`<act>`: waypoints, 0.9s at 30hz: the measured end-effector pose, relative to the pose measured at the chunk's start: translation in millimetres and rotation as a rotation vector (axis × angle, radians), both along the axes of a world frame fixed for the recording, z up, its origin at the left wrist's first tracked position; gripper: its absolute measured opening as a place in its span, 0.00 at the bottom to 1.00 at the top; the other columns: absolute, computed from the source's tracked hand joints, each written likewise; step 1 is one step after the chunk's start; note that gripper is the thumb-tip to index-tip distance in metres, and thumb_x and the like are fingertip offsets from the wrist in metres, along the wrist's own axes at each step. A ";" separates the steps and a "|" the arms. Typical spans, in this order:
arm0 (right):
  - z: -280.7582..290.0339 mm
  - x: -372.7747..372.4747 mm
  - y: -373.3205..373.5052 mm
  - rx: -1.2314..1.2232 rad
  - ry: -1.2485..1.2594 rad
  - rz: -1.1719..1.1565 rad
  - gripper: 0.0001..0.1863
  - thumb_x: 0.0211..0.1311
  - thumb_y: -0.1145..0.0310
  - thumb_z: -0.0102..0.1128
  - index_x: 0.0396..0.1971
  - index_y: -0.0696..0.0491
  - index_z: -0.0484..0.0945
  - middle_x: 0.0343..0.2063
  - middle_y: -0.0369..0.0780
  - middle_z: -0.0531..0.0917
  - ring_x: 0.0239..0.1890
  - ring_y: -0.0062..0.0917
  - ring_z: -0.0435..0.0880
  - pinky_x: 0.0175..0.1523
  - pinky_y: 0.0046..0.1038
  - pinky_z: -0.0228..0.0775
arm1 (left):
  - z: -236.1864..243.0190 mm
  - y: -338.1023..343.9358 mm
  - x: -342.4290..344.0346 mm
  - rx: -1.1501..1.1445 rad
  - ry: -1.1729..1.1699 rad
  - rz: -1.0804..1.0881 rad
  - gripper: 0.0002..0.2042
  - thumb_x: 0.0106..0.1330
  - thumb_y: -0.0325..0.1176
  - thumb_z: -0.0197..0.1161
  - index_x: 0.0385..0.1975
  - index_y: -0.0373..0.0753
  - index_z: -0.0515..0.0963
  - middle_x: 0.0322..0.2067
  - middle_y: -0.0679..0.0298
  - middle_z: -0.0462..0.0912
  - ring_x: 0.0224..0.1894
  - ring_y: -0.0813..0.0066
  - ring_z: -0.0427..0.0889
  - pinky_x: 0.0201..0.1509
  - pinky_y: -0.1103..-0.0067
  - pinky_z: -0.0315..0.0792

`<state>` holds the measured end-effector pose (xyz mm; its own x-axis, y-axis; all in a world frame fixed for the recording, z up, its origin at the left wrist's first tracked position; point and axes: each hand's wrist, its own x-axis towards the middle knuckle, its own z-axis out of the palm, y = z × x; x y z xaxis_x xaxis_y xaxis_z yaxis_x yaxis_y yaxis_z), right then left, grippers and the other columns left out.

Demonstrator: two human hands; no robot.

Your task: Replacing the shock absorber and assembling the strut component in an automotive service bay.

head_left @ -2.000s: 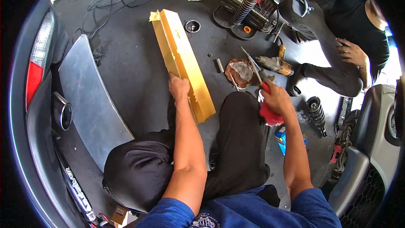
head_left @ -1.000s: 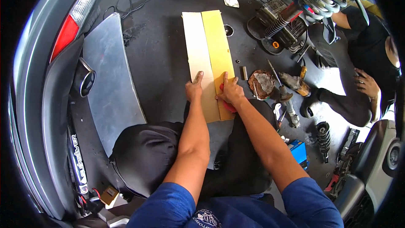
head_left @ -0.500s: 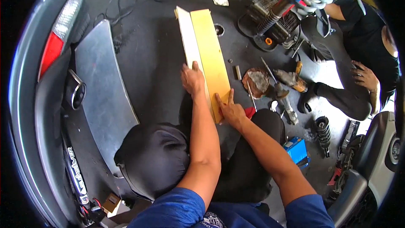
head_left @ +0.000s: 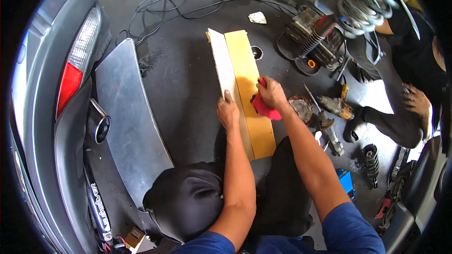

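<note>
A long, narrow angled panel stretches away in front of me, with a flat yellow face and a white strip standing along its left side. Gripped in my left hand is the white strip, my thumb on its inner face and the fingers round the outer edge. My right hand is closed on a red cloth, which lies over the right part of the yellow face. The part of the cloth inside my fist is hidden.
A large grey curved sheet lies left, beside a car's rear end. At right are a round dirty disc, a power tool, a shock absorber and a seated co-worker. Black cable coils across the far floor.
My right hand, earlier touching the yellow face with spread fingers, now holds the red cloth, which lay near my knee. My left hand stays on the white strip. The whole view has shifted.
</note>
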<state>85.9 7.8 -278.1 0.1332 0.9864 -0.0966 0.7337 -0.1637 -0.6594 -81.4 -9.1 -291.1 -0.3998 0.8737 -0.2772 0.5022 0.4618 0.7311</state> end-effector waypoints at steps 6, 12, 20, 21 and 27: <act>12.9 -38.1 144.5 0.072 -0.213 0.231 0.23 0.58 0.61 0.51 0.53 0.53 0.72 0.50 0.52 0.76 0.52 0.46 0.76 0.57 0.40 0.69 | -14.4 19.2 -26.4 -0.117 0.007 -0.043 0.18 0.70 0.40 0.47 0.48 0.32 0.74 0.47 0.39 0.76 0.50 0.44 0.76 0.52 0.60 0.69; -19.4 -42.1 234.5 -0.051 -0.469 0.343 0.33 0.59 0.63 0.46 0.67 0.49 0.55 0.65 0.56 0.56 0.61 0.46 0.69 0.64 0.38 0.64 | 17.7 11.6 15.9 -0.078 -0.091 0.027 0.13 0.70 0.31 0.45 0.50 0.32 0.66 0.44 0.44 0.77 0.47 0.45 0.77 0.48 0.59 0.70; 18.7 -42.1 252.8 -0.176 -0.463 0.378 0.36 0.56 0.46 0.56 0.63 0.46 0.61 0.61 0.52 0.64 0.58 0.45 0.72 0.62 0.40 0.65 | 27.1 15.1 2.3 -0.101 -0.114 0.010 0.12 0.70 0.30 0.45 0.48 0.32 0.66 0.43 0.42 0.78 0.46 0.43 0.77 0.49 0.58 0.70; 23.9 -34.4 252.7 -0.164 -0.477 0.367 0.36 0.56 0.46 0.56 0.63 0.46 0.61 0.61 0.52 0.64 0.58 0.45 0.72 0.62 0.40 0.65 | 27.5 12.9 5.4 -0.089 -0.115 0.018 0.12 0.70 0.30 0.45 0.49 0.32 0.66 0.43 0.42 0.78 0.46 0.42 0.77 0.49 0.58 0.70; 39.4 -3.1 218.1 -0.279 -0.435 0.086 0.44 0.47 0.47 0.63 0.63 0.51 0.57 0.59 0.54 0.69 0.57 0.46 0.73 0.59 0.39 0.68 | 14.8 12.2 5.5 0.048 -0.123 0.106 0.12 0.68 0.30 0.47 0.48 0.33 0.69 0.41 0.41 0.79 0.45 0.41 0.78 0.48 0.57 0.69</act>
<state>82.8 225.9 -238.7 0.1393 0.9402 -0.3107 0.9485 -0.2168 -0.2309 -75.9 3.1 -276.3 -0.4561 0.8417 -0.2889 0.3574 0.4705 0.8067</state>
